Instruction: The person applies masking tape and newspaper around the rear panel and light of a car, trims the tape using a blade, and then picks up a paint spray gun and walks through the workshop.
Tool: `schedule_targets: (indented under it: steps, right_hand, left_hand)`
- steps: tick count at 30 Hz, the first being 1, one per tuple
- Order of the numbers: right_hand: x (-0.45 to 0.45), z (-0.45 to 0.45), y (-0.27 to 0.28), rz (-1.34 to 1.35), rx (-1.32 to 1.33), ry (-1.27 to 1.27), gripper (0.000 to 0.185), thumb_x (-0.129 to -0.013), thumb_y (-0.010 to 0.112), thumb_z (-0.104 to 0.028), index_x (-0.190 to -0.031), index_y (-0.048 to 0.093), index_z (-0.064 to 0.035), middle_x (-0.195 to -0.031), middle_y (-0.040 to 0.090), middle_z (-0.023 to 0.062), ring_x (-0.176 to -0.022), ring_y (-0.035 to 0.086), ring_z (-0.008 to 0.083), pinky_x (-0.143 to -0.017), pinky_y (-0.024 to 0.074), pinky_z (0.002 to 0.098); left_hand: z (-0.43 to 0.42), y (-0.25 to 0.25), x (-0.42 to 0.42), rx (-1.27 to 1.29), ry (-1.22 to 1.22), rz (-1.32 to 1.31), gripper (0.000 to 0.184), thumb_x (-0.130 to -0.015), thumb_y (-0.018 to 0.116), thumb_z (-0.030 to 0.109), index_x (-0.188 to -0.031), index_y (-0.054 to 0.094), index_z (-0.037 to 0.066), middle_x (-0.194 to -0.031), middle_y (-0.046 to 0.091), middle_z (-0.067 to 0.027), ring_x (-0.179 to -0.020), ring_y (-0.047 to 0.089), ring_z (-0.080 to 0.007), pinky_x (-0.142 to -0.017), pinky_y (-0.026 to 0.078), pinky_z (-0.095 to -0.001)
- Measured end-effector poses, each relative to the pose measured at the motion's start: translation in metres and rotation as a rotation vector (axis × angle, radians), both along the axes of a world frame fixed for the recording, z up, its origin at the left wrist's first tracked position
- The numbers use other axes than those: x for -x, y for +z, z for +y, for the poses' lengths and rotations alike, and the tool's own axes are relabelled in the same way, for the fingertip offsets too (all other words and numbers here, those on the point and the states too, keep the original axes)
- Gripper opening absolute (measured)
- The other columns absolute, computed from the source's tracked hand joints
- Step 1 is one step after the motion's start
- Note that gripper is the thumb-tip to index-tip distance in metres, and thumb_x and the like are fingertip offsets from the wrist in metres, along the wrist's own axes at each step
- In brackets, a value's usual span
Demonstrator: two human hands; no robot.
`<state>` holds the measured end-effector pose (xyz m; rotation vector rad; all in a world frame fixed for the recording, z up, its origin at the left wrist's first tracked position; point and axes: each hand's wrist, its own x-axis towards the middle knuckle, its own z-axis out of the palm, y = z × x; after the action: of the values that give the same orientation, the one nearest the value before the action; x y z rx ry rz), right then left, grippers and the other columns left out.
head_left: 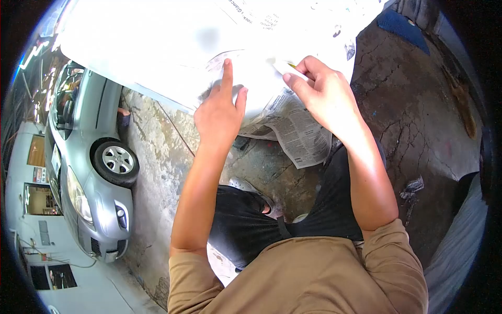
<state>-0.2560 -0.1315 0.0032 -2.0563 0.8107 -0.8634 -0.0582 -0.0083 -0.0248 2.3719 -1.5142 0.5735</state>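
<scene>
My left hand is at a bright white surface, index finger stretched out and thumb apart, holding nothing. Its fingertip lies by a thin curved dark line. To the right, my right hand pinches a small white piece with a yellow-green edge between thumb and fingers; glare hides what kind of thing it is. Newspaper hangs below the surface's near edge, under my right wrist. More printed sheet shows along the far side.
A silver car stands on the left on a cracked concrete floor, with a person's hand beside it. A blue flat piece lies at the upper right. Crumpled clear plastic is on the floor at right.
</scene>
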Motion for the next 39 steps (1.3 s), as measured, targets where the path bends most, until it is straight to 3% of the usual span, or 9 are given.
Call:
schedule_targets:
  steps: [2, 6, 8, 12, 17, 20, 24, 27, 39]
  right_hand:
    - [0.003, 0.002, 0.002, -0.005, -0.015, 0.090, 0.030, -0.094, 0.067, -0.031, -0.094, 0.065, -0.0015, -0.060, 0.059, 0.0146, -0.053, 0.059, 0.0232, -0.055, 0.0452, 0.0389]
    - [0.002, 0.008, 0.001, -0.143, 0.037, 0.283, 0.022, -0.094, 0.071, -0.024, -0.094, 0.064, -0.0027, -0.061, 0.059, 0.0076, -0.050, 0.050, 0.0123, -0.049, 0.0398, 0.0323]
    - [0.000, 0.012, 0.002, -0.158, 0.018, 0.335, 0.021, -0.094, 0.072, -0.021, -0.094, 0.064, -0.0025, -0.064, 0.060, 0.0055, -0.051, 0.050, 0.0112, -0.049, 0.0399, 0.0311]
    - [-0.016, 0.012, 0.003, -0.101, 0.037, 0.409, 0.019, -0.094, 0.072, -0.018, -0.097, 0.064, -0.0015, -0.067, 0.062, 0.0061, -0.055, 0.053, 0.0114, -0.052, 0.0423, 0.0300]
    - [-0.035, 0.016, 0.020, 0.027, 0.128, 0.433, 0.023, -0.094, 0.072, -0.022, -0.099, 0.065, -0.0011, -0.068, 0.066, 0.0117, -0.055, 0.060, 0.0187, -0.054, 0.0459, 0.0337]
    - [-0.049, 0.018, 0.025, 0.138, 0.479, 0.381, 0.025, -0.094, 0.071, -0.023, -0.108, 0.067, -0.0031, -0.076, 0.068, 0.0135, -0.062, 0.067, 0.0277, -0.056, 0.0510, 0.0383]
    - [-0.063, 0.012, 0.037, 0.255, 1.074, 0.478, 0.042, -0.091, 0.064, -0.015, -0.131, 0.060, -0.0070, -0.090, 0.064, 0.0122, -0.077, 0.070, 0.0292, -0.064, 0.0581, 0.0409]
    - [-0.065, 0.013, 0.041, 0.530, 1.178, 0.372, 0.044, -0.090, 0.061, -0.012, -0.133, 0.058, -0.0051, -0.091, 0.065, 0.0130, -0.078, 0.071, 0.0287, -0.066, 0.0596, 0.0404]
    - [-0.093, 0.018, 0.047, 0.713, 1.269, 0.239, 0.040, -0.092, 0.061, -0.011, -0.130, 0.057, -0.0028, -0.091, 0.068, 0.0147, -0.070, 0.074, 0.0274, -0.056, 0.0614, 0.0366]
  left_hand:
    - [0.005, 0.005, 0.005, -0.017, 0.029, 0.106, 0.063, -0.097, 0.065, 0.035, -0.154, 0.046, 0.017, -0.101, 0.070, -0.0125, -0.083, 0.069, -0.0298, -0.070, 0.057, -0.0428]
    - [0.007, -0.004, -0.008, 0.325, -0.113, 0.826, 0.044, -0.100, 0.063, 0.034, -0.138, 0.061, 0.011, -0.098, 0.069, -0.0067, -0.079, 0.064, -0.0178, -0.068, 0.051, -0.0318]
    - [0.008, -0.001, -0.004, 0.483, -0.197, 1.284, 0.036, -0.102, 0.061, 0.033, -0.127, 0.067, 0.009, -0.099, 0.068, -0.0029, -0.081, 0.060, -0.0117, -0.069, 0.047, -0.0268]
    - [0.013, 0.003, 0.001, 0.583, -0.340, 1.642, 0.031, -0.104, 0.059, 0.031, -0.120, 0.064, 0.005, -0.103, 0.065, -0.0008, -0.089, 0.059, -0.0095, -0.074, 0.043, -0.0262]
    - [0.016, -0.009, -0.005, 0.712, -0.390, 1.614, 0.019, -0.097, 0.071, 0.019, -0.111, 0.066, 0.007, -0.097, 0.065, 0.0014, -0.088, 0.059, -0.0076, -0.072, 0.044, -0.0253]
    - [0.012, -0.021, -0.013, 0.857, -0.295, 1.479, 0.014, -0.097, 0.071, 0.017, -0.106, 0.066, 0.008, -0.092, 0.066, 0.0017, -0.084, 0.060, -0.0066, -0.068, 0.044, -0.0234]
    - [0.004, -0.019, -0.012, 1.061, -0.083, 1.286, 0.012, -0.097, 0.070, 0.012, -0.102, 0.065, 0.002, -0.089, 0.065, -0.0021, -0.075, 0.061, -0.0091, -0.067, 0.049, -0.0249]
    - [-0.010, -0.022, -0.009, 1.164, -0.113, 1.153, 0.011, -0.098, 0.068, 0.009, -0.099, 0.063, -0.001, -0.087, 0.065, -0.0050, -0.068, 0.061, -0.0101, -0.061, 0.052, -0.0258]
    - [-0.027, -0.011, -0.011, 1.193, -0.038, 1.095, 0.011, -0.099, 0.065, 0.007, -0.095, 0.058, 0.000, -0.072, 0.060, -0.0042, -0.055, 0.055, -0.0073, -0.047, 0.049, -0.0234]
